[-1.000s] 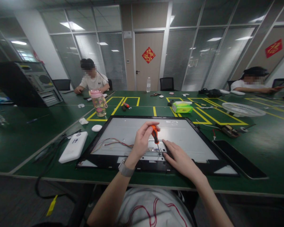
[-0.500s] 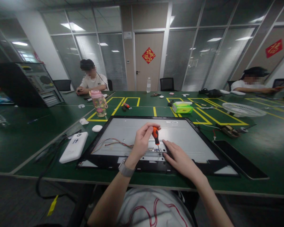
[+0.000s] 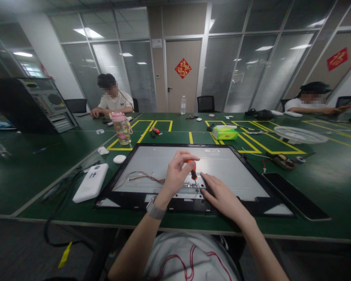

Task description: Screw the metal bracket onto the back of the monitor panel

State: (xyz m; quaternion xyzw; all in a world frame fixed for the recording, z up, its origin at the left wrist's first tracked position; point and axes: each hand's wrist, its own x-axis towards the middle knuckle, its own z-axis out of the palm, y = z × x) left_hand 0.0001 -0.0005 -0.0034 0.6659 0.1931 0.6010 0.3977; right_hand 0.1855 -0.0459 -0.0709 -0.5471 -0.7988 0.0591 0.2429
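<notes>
My left hand (image 3: 178, 172), with a watch on its wrist, has its thumb and fingers round the handle of an orange and black screwdriver (image 3: 194, 174). The screwdriver stands nearly upright, its tip down at a metal bracket (image 3: 203, 191) near the front edge of a screen panel (image 3: 236, 171). The panel lies flat, grey with a black frame. Just right of the tip, my right hand (image 3: 221, 195) rests on the bracket and panel, fingers stretched out and holding nothing. Thin coloured wires (image 3: 143, 174) run leftward from the bracket. My left hand partly hides the wires and the screwdriver handle.
Left of the panel lie a white power bank (image 3: 91, 182) and a small white case (image 3: 119, 159). A pink-lidded bottle (image 3: 121, 128) and a green tissue pack (image 3: 225, 132) stand behind. At right lies a black phone-like slab (image 3: 295, 196). Two people sit across the table.
My left fingers have shifted on the screwdriver handle, the index finger now reaching farther over its top. The screwdriver tip and my right hand stay in place.
</notes>
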